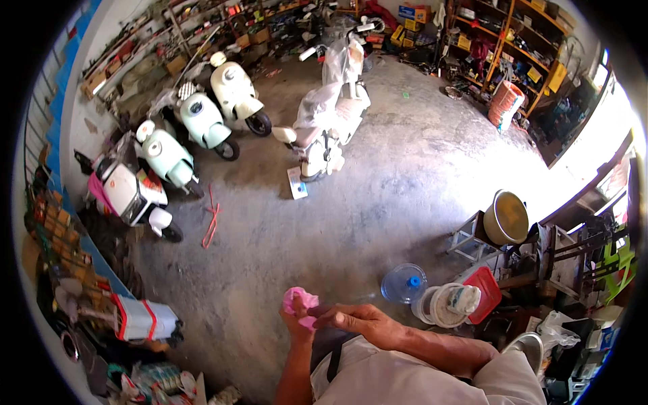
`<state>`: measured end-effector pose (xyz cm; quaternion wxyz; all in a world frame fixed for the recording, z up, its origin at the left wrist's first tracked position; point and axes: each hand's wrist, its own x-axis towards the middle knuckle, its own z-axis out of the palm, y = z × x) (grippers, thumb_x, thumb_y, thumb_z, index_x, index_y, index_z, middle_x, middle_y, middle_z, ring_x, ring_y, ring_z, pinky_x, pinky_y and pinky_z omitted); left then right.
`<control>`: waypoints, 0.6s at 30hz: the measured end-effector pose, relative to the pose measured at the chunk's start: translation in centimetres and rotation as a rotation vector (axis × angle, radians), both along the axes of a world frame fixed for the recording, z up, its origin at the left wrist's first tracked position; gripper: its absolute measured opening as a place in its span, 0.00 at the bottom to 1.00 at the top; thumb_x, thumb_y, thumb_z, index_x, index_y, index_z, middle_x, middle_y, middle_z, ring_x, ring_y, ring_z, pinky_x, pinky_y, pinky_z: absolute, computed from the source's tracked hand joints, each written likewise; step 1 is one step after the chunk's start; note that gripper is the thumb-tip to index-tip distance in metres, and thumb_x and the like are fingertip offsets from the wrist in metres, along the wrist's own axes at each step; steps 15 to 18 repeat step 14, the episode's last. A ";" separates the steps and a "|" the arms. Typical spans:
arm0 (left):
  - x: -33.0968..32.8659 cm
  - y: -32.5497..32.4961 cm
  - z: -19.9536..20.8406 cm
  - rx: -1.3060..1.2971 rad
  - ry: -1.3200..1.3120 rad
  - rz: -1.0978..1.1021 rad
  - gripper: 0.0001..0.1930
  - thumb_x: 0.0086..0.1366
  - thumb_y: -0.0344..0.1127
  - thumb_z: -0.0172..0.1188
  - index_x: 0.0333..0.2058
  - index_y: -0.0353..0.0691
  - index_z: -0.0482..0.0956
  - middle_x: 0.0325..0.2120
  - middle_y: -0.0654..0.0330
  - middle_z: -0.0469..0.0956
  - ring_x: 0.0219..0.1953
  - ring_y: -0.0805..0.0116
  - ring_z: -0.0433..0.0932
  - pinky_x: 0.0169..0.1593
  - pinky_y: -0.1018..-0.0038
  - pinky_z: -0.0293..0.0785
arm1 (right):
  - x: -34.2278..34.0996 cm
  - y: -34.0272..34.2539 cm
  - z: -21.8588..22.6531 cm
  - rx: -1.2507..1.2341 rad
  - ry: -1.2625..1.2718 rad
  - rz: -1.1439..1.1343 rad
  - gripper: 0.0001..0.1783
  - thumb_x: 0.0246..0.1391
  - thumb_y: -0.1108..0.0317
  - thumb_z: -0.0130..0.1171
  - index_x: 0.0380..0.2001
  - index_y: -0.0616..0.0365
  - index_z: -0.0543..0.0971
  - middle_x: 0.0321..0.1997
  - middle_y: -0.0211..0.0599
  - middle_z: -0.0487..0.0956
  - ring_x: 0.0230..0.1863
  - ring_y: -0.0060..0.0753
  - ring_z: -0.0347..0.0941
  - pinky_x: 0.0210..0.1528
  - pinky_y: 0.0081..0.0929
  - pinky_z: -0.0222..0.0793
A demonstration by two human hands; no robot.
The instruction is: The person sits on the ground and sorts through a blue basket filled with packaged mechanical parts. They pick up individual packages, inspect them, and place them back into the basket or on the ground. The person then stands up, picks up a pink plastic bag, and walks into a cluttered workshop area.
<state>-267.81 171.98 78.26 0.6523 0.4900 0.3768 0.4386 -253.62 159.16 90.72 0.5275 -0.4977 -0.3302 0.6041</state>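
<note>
In front of my body, my left hand [295,324] is raised and closed around a crumpled pink cloth [295,294], which bunches up over its fingers. My right hand [361,320] reaches across from the right, its fingers pressed together at the cloth's lower edge. The fingertips of both hands partly cover each other there, so the exact grip is hard to see. Just right of my hands, on the floor, stands a clear blue water jug [398,285] with a blue cap. Beside it is a white bucket [442,307] with a plastic bag on top.
A red basin [482,293] lies behind the bucket, and a metal basin [507,217] rests on a stool. Several scooters [201,121] line the left; a plastic-wrapped one [331,118] stands mid-floor. Red straps [212,219] lie on the concrete. Shelves [520,47] fill the back right.
</note>
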 end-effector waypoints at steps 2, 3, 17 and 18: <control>0.0 5.4 -2.1 -0.030 -0.037 -0.100 0.20 0.72 0.53 0.59 0.26 0.47 0.69 0.19 0.71 0.64 0.22 0.76 0.65 0.28 0.74 0.65 | 2.9 2.2 2.8 0.259 -0.035 -0.137 0.20 0.69 0.60 0.58 0.55 0.63 0.79 0.56 0.48 0.79 0.61 0.36 0.72 0.62 0.35 0.67; -0.5 8.4 -3.2 -0.163 -0.115 -0.116 0.20 0.72 0.52 0.57 0.25 0.49 0.67 0.18 0.70 0.63 0.20 0.74 0.67 0.27 0.75 0.67 | 4.8 3.2 4.5 0.340 -0.094 -0.245 0.16 0.66 0.67 0.62 0.53 0.63 0.80 0.55 0.47 0.79 0.60 0.38 0.73 0.61 0.36 0.69; 7.3 30.8 -3.7 -0.339 -0.024 -0.141 0.18 0.67 0.43 0.64 0.45 0.34 0.78 0.37 0.50 0.84 0.28 0.61 0.83 0.27 0.69 0.79 | 25.2 3.4 16.2 1.019 -0.795 -1.231 0.22 0.61 0.59 0.64 0.56 0.46 0.76 0.57 0.31 0.73 0.54 0.40 0.71 0.51 0.46 0.71; 7.3 30.8 -3.7 -0.339 -0.024 -0.141 0.18 0.67 0.43 0.64 0.45 0.34 0.78 0.37 0.50 0.84 0.28 0.61 0.83 0.27 0.69 0.79 | 25.2 3.4 16.2 1.019 -0.795 -1.231 0.22 0.61 0.59 0.64 0.56 0.46 0.76 0.57 0.31 0.73 0.54 0.40 0.71 0.51 0.46 0.71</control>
